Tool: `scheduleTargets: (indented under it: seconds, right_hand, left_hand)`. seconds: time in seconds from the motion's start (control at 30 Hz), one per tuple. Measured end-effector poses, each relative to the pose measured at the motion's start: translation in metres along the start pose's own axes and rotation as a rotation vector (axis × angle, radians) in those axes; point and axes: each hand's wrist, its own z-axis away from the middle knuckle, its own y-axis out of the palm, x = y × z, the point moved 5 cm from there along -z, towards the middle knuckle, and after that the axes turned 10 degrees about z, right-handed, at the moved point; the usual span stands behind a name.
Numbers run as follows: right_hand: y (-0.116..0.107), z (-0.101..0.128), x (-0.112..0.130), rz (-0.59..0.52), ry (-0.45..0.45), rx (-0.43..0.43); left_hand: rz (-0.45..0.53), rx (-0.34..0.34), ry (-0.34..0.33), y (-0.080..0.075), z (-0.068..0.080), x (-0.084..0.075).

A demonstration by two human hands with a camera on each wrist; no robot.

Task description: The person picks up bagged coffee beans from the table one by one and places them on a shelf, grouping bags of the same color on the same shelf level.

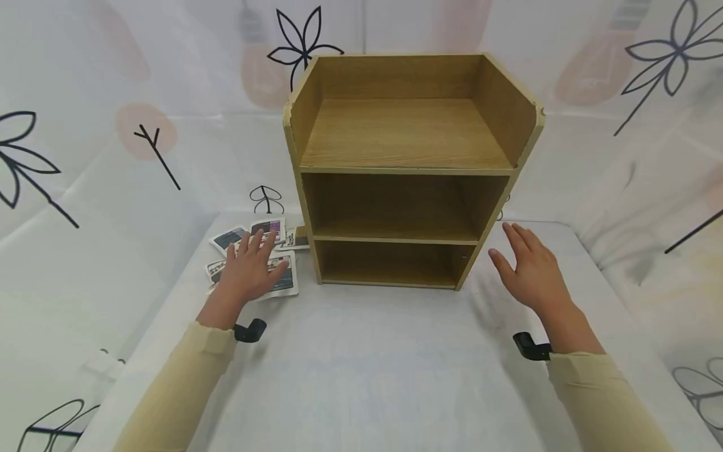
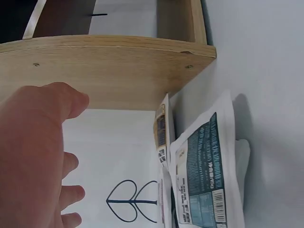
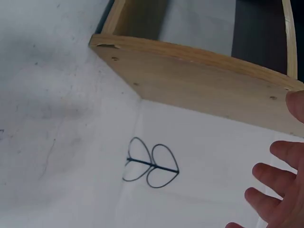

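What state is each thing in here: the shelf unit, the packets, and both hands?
Wooden shelf unit: upright on the table, all three levels bare.
Packets: lying flat in a loose pile left of the shelf unit, partly overlapping.
Left hand: fingers spread over the packets; contact cannot be told.
Right hand: open, fingers straight, beside the shelf unit's right side, holding nothing.
Table: covered with a white cloth.

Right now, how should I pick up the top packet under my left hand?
Pinch the top packet by its near right corner, coming from the right. It lies flat on the table, and that corner sticks out past the left hand, clear of the shelf.
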Motion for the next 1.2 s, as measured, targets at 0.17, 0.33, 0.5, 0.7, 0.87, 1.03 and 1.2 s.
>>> scheduleTargets:
  seconds: [0.17, 0.33, 0.5, 0.7, 0.87, 1.03, 1.2]
  right_hand:
    - [-0.006, -0.004, 0.004, -0.073, -0.004, -0.038]
    - [-0.012, -0.006, 0.008, -0.149, 0.024, -0.025]
    - [-0.018, -0.008, 0.014, -0.202, 0.069, -0.014]
    - [-0.024, -0.01, 0.023, -0.272, 0.114, -0.016]
    - [-0.025, -0.014, 0.028, -0.377, 0.108, -0.035]
    - [-0.026, -0.019, 0.034, -0.467, 0.087, -0.072]
    - [-0.022, -0.02, 0.036, -0.528, 0.096, -0.065]
  left_hand:
    - [-0.011, 0.017, -0.003, 0.004, 0.001, 0.002]
    - [-0.028, 0.025, 0.001, 0.01, 0.002, 0.005]
    - [-0.046, 0.043, -0.001, 0.018, 0.003, 0.01]
    - [0.014, 0.075, -0.008, 0.03, 0.004, 0.016]
    - [0.041, 0.09, -0.009, 0.037, 0.003, 0.02]
    - [0.069, 0.108, -0.004, 0.044, 0.006, 0.021]
    - [0.125, 0.123, 0.022, 0.052, 0.008, 0.024]
